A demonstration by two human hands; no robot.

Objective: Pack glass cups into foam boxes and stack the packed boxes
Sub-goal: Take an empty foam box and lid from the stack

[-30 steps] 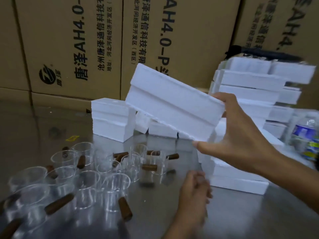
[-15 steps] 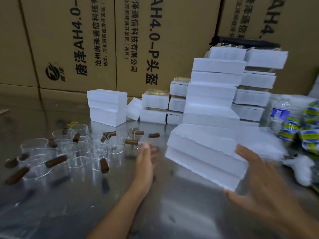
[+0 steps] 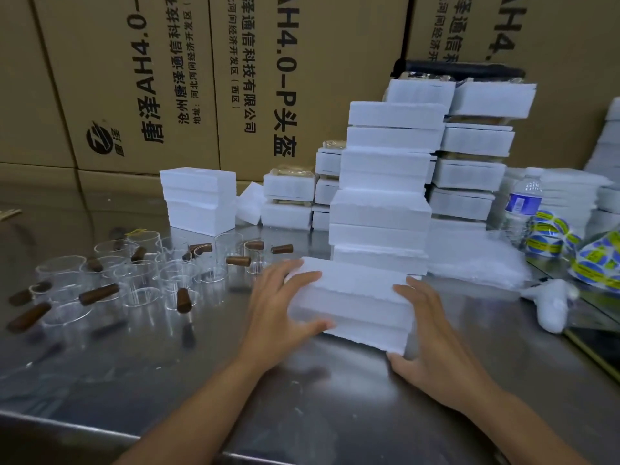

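Hands [image 3: 278, 317] [image 3: 432, 347], two, round one foam box [image 3: 352, 297].

Reflective steel surface [image 3: 335, 414], edge near camera. Back wall of stacked brown cardboard cartons [image 3: 235, 78], black printed text, dim light.

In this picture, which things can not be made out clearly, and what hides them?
Head view, foam box: inside hidden; it is closed, gripped by left hand and right hand.
Head view, water bottle: label print too small.
Head view, black object: mostly hidden by stacked boxes.
Head view, cartons: print cut off by top edge.
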